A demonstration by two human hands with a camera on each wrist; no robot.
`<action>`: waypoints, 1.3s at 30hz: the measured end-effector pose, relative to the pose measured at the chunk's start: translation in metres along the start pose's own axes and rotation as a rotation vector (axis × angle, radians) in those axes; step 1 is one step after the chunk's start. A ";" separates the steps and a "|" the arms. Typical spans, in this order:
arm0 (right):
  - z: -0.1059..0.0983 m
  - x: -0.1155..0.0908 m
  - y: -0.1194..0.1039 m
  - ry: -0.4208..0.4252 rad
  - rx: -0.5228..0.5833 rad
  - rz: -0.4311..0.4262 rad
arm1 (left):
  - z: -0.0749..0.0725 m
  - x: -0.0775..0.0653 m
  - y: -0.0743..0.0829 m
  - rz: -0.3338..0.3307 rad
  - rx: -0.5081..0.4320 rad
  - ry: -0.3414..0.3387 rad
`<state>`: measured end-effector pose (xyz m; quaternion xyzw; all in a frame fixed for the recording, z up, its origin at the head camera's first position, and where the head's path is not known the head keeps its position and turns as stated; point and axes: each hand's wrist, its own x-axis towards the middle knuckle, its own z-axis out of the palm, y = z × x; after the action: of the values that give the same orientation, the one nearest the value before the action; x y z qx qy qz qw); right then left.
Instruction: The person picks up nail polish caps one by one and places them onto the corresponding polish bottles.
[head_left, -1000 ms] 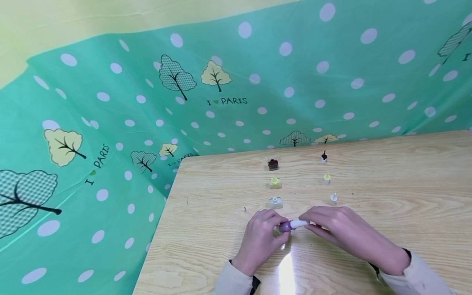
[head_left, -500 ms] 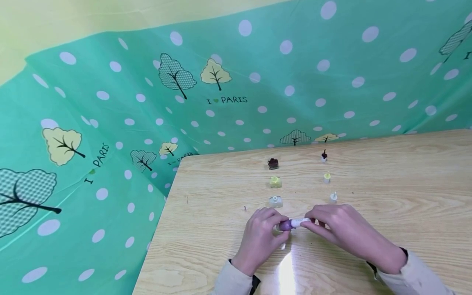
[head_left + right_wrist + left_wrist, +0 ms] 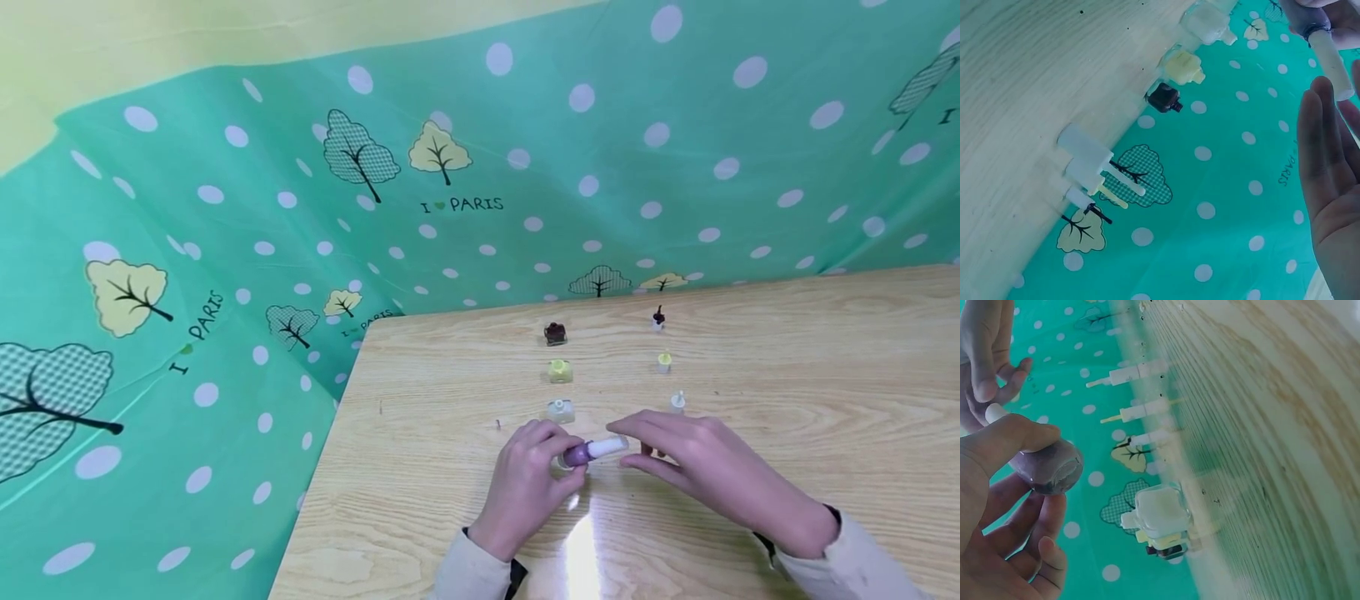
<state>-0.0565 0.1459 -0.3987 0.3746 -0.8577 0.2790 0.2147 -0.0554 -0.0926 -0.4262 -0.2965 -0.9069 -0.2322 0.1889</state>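
Observation:
My left hand [image 3: 528,479] pinches a purple nail polish bottle [image 3: 577,455] between thumb and fingers. Its white cap [image 3: 606,447] is on the neck and points right, tilted slightly up. In the left wrist view the bottle's rounded base [image 3: 1060,469] faces the camera. Just past the cap's end, my right hand [image 3: 693,458] holds its thumb and fingers spread, with a gap between them and nothing gripped. The right wrist view shows the fingers [image 3: 1316,125] fairly straight beside the cap. Some purple polish shows around the neck [image 3: 1316,30].
Beyond the hands stand uncapped nail polish bottles in a column: clear [image 3: 560,411], yellow [image 3: 559,371] and dark [image 3: 555,334]. To their right, brush caps stand with brushes upward: white [image 3: 678,402], yellow [image 3: 664,362] and dark [image 3: 658,318]. A green dotted curtain [image 3: 510,242] hangs behind the wooden table [image 3: 420,392].
My right fingers, earlier on the end of the white cap, have come off it and spread apart. The left hand keeps its hold; the bottle's cap end now tilts a little higher.

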 end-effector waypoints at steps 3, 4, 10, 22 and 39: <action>0.001 -0.001 0.001 -0.003 -0.008 -0.052 | -0.001 0.000 0.000 -0.005 -0.003 -0.010; 0.001 -0.002 0.002 -0.004 -0.008 -0.063 | -0.001 0.000 0.000 -0.004 -0.006 -0.013; 0.002 -0.002 0.000 -0.010 -0.016 -0.073 | -0.002 0.000 0.001 0.006 -0.002 -0.013; 0.008 0.000 -0.005 -0.035 -0.013 0.116 | 0.000 0.001 0.007 0.067 -0.031 0.069; 0.001 0.001 0.003 -0.049 0.018 -0.056 | -0.002 0.001 0.003 0.010 -0.002 0.016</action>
<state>-0.0594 0.1462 -0.3997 0.4072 -0.8493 0.2714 0.1979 -0.0542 -0.0911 -0.4231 -0.2995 -0.9035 -0.2347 0.1972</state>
